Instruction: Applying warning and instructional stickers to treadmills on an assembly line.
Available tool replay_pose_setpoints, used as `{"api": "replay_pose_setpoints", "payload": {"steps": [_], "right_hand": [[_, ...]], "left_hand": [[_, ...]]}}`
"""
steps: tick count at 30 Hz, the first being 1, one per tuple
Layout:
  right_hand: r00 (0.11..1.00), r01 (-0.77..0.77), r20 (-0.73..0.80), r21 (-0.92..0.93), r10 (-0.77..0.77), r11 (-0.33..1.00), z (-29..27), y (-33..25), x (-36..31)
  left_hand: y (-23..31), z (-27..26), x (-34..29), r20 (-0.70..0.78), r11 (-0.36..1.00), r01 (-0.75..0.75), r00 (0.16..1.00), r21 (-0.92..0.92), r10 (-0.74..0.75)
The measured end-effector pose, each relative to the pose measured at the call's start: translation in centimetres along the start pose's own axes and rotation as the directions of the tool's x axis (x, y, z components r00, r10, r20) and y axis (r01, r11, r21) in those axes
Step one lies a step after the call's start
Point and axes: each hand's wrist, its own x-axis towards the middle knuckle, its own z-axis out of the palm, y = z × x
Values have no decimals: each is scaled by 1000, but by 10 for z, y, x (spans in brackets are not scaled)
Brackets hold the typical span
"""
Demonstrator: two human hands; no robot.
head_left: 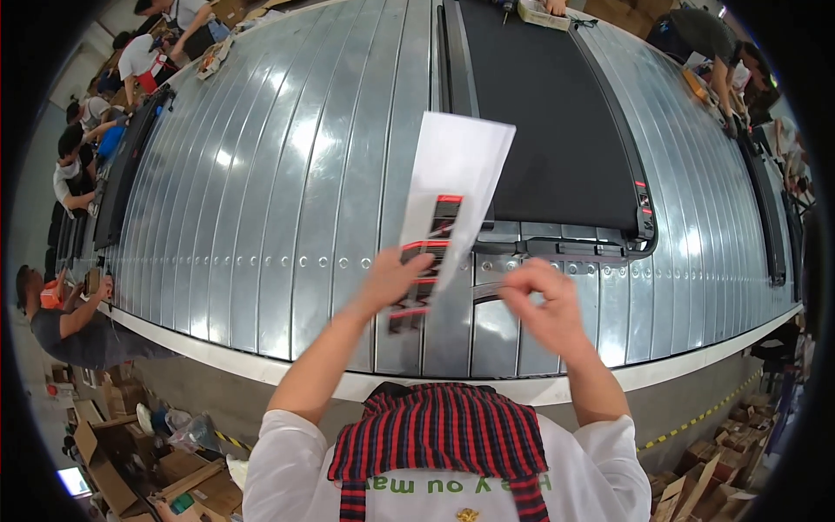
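My left hand (396,278) is closed on a white sheet of labels (457,157), which tilts up over the metal table. Black labels with red edges (448,213) run down its lower part, some smeared by motion. My right hand (544,300) is just right of the sheet, thumb and fingers pinched together; whatever they hold is too small to make out. Past my hands lies a flat black treadmill-like machine (557,113) with a dark frame. Small red and black labels (644,204) sit on its near right corner. A thin dark curved strip (489,293) shows between my hands.
The ribbed metal table (348,174) has a white front edge (261,367). Other long black machines (130,174) lie at left and right, with people working around them. A tray (544,15) stands at the far end. Cardboard boxes (113,444) crowd the floor behind.
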Motion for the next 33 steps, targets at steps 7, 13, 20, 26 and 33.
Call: {"api": "replay_pose_setpoints", "payload": {"steps": [7, 13, 20, 26, 33], "right_hand": [[899, -323, -94, 516, 427, 793, -67, 44, 32], [776, -592, 79, 434, 626, 679, -24, 130, 111], [681, -708, 149, 386, 717, 592, 11, 171, 166], [678, -724, 178, 330, 713, 606, 19, 185, 182], [668, -736, 207, 333, 715, 590, 22, 192, 184]], "left_hand": [[-3, -66, -3, 684, 993, 114, 721, 43, -113], [-40, -13, 58, 494, 415, -510, 856, 754, 155], [-12, 9, 91, 470, 482, -565, 825, 670, 314], [-10, 4, 104, 460, 458, -597, 801, 658, 382], [-6, -4, 109, 487, 430, -601, 798, 673, 354]]}}
